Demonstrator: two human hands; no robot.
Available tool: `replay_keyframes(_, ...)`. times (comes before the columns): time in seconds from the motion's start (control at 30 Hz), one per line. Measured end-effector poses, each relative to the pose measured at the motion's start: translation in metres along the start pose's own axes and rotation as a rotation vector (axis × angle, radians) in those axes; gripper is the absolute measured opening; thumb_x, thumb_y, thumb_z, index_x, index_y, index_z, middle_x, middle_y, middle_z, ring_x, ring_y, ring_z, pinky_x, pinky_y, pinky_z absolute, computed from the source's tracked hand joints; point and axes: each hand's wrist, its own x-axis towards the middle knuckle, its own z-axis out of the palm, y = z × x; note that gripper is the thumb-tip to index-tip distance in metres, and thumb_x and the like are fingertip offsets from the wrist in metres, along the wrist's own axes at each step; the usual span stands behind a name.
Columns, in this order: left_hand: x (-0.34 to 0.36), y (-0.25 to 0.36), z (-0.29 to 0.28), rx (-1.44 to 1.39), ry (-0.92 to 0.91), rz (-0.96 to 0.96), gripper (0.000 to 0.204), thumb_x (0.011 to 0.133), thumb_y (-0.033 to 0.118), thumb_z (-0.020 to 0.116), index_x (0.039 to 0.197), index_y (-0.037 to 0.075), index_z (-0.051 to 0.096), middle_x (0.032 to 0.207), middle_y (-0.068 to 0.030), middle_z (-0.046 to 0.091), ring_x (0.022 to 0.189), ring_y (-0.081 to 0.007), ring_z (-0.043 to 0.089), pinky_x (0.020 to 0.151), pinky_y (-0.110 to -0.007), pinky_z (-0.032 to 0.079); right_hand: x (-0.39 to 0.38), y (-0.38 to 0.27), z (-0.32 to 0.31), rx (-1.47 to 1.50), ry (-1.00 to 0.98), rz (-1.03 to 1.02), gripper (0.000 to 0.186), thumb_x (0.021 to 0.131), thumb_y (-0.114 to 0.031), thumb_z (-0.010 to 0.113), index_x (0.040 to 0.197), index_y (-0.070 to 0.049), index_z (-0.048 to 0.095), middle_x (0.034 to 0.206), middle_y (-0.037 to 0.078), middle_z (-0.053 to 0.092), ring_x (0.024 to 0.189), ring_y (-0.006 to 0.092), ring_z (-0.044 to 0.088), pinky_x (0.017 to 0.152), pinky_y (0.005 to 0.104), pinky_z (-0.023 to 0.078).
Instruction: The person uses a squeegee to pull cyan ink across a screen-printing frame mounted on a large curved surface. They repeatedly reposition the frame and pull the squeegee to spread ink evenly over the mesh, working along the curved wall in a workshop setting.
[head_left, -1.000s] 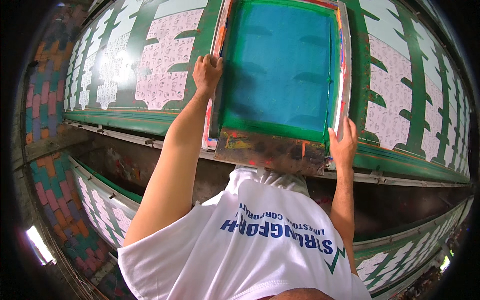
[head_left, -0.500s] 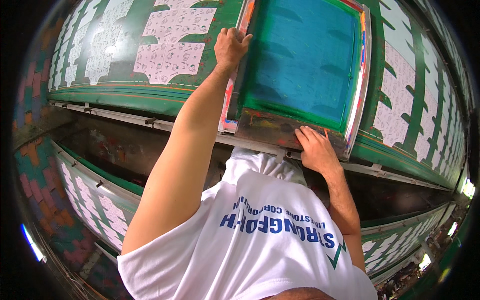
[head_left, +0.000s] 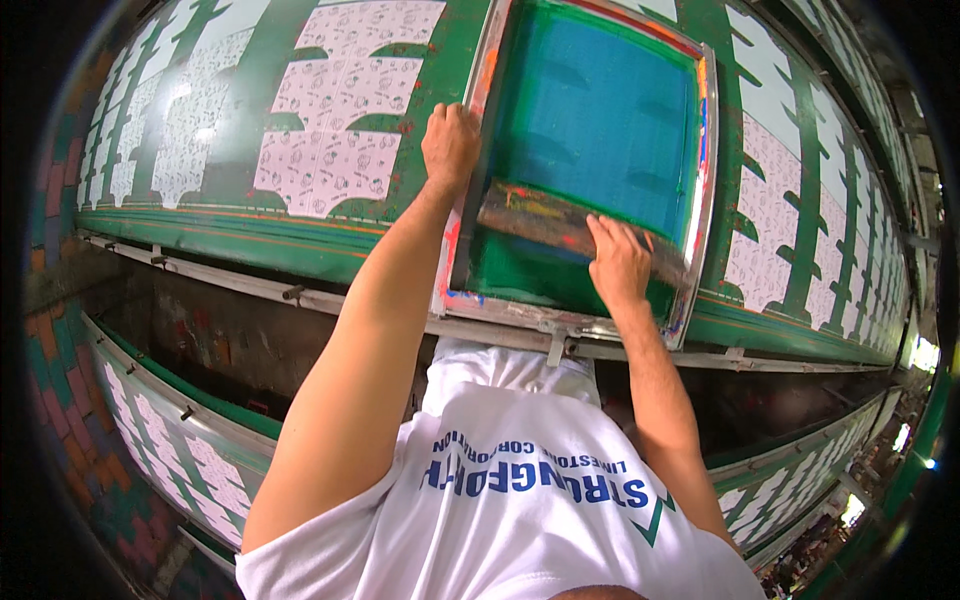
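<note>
A screen-printing frame [head_left: 705,150] with blue mesh [head_left: 600,110] and green-stained edges lies on the long green table. My left hand [head_left: 450,146] is closed on the frame's left rail. Across the lower part of the mesh lies a wide, paint-stained wooden squeegee [head_left: 540,217], slightly tilted down to the right. Gripping its upper edge right of the middle is my right hand [head_left: 620,262], fingers laid over the wood and thumb side hidden. Between the squeegee and the frame's near rail shows a dark green strip of screen [head_left: 530,275].
Pale printed fabric pieces [head_left: 345,110] lie on the green table [head_left: 240,225] left of the frame, and more fabric [head_left: 765,220] lies to its right. A metal rail [head_left: 390,315] with small pegs runs along the near edge. Another fabric-covered table [head_left: 200,440] stands behind me.
My right hand has pushed the squeegee away from the frame's near end, up the mesh. The left hand stays on the left rail. The whole view has shifted slightly.
</note>
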Motion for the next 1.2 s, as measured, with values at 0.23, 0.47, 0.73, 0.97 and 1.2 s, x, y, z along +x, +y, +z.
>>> replay_keyframes(0.23,0.001,0.006,-0.003,0.093,-0.012,0.026,0.019,0.103,0.025,0.06,0.105,0.005,0.063,0.106,-0.0156,0.064,0.104,-0.0378,0.066,0.085,-0.049,0.057,0.18,0.066,0.008,-0.063,-0.021,-0.012,0.041,0.089,-0.002,0.063,0.125,-0.015,0.077,0.116,0.012,0.076,0.111,0.0341,0.072,0.092,0.0498,0.06)
replay_keyframes(0.47,0.002,0.017,-0.005,0.166,-0.016,-0.028,0.018,0.103,0.024,0.061,0.105,0.006,0.063,0.104,-0.0144,0.063,0.101,-0.0376,0.066,0.083,-0.049,0.057,0.324,0.125,0.01,-0.033,-0.062,0.005,0.038,0.091,-0.006,0.063,0.121,-0.021,0.08,0.114,0.016,0.078,0.106,0.0381,0.075,0.092,0.0523,0.06)
replay_keyframes(0.73,-0.001,0.02,-0.005,0.216,0.005,-0.043,0.018,0.106,0.025,0.059,0.107,0.007,0.065,0.101,-0.0146,0.063,0.098,-0.0385,0.066,0.08,-0.051,0.055,0.352,0.139,0.013,-0.068,-0.007,-0.032,0.034,0.093,-0.006,0.061,0.117,-0.02,0.081,0.106,0.015,0.079,0.103,0.0379,0.076,0.089,0.0507,0.062)
replay_keyframes(0.97,0.002,0.025,-0.005,0.241,0.039,-0.014,0.019,0.105,0.027,0.062,0.106,0.008,0.064,0.099,-0.0133,0.063,0.097,-0.0371,0.067,0.079,-0.051,0.056,0.341,0.135,-0.003,-0.042,-0.082,-0.025,0.029,0.092,-0.012,0.066,0.115,-0.02,0.082,0.109,0.015,0.079,0.101,0.0367,0.077,0.087,0.0497,0.063)
replay_keyframes(1.2,-0.007,0.024,-0.006,0.302,-0.007,-0.028,0.017,0.104,0.024,0.063,0.107,0.007,0.064,0.101,-0.0139,0.063,0.101,-0.0362,0.066,0.082,-0.049,0.057,0.376,0.147,-0.012,-0.056,-0.019,-0.011,0.045,0.09,-0.007,0.063,0.127,-0.027,0.079,0.111,0.017,0.079,0.105,0.0383,0.076,0.09,0.0523,0.062)
